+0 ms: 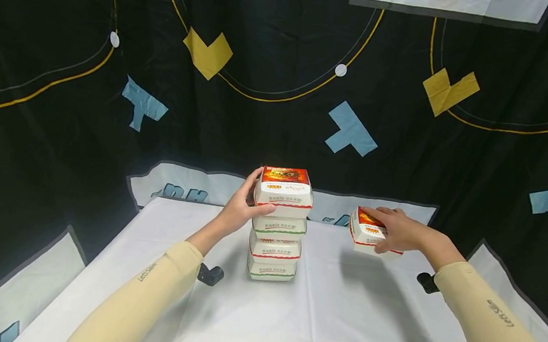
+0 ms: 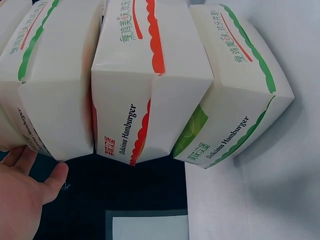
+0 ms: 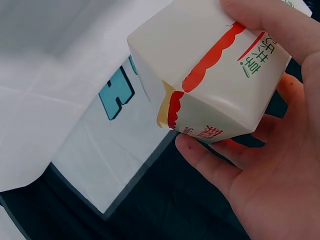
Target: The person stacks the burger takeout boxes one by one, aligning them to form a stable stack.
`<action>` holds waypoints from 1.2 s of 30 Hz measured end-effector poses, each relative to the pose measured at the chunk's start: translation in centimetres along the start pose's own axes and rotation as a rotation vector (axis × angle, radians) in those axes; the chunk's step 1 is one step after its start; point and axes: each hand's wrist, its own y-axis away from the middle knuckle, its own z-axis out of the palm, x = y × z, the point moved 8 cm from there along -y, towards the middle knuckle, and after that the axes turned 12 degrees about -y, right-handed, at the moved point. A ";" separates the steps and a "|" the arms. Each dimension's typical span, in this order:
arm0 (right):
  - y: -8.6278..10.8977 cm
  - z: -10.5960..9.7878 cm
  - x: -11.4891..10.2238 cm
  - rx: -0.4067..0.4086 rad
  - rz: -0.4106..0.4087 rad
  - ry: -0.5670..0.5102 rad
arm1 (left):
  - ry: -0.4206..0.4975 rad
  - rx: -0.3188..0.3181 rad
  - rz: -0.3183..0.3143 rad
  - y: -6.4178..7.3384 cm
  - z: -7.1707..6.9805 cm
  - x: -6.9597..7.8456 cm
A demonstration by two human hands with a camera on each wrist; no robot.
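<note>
A stack of several white hamburger boxes stands on the white-covered table, with red and green trims alternating. Around the left side of the top red-trimmed hamburger box (image 1: pixel 284 193) my left hand (image 1: pixel 240 207) curls, its thumb across the front. Below it come a green-trimmed box (image 1: pixel 279 226), a red-trimmed box (image 1: pixel 274 248) and the bottom green-trimmed box (image 1: pixel 271 270). To the right of the stack, my right hand (image 1: pixel 400 231) grips another red-trimmed hamburger box (image 3: pixel 200 70) from above, tilted and held over the table. The right wrist view shows fingers along its far side.
White cloth covers the table (image 1: pixel 261 322), where shadows of the arms and boxes fall. A black curtain (image 1: pixel 267 132) with taped blue and yellow shapes hangs behind. Lettered white sheets (image 1: pixel 170 181) edge the table's back. Black wrist devices (image 1: pixel 210 275) sit by both sleeves.
</note>
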 end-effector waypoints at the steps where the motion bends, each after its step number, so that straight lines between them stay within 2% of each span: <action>1: 0.0 -0.1 -0.1 -0.002 0.000 -0.001 | 0.000 0.000 0.000 0.0 0.0 0.0; 17: 0.6 -2.0 -2.4 0.018 -0.034 -0.022 | -0.004 0.010 0.009 -0.2 -0.1 -0.2; 36: 0.8 -4.2 -4.9 0.076 -0.086 0.004 | -0.001 0.017 0.017 -0.1 -0.1 0.1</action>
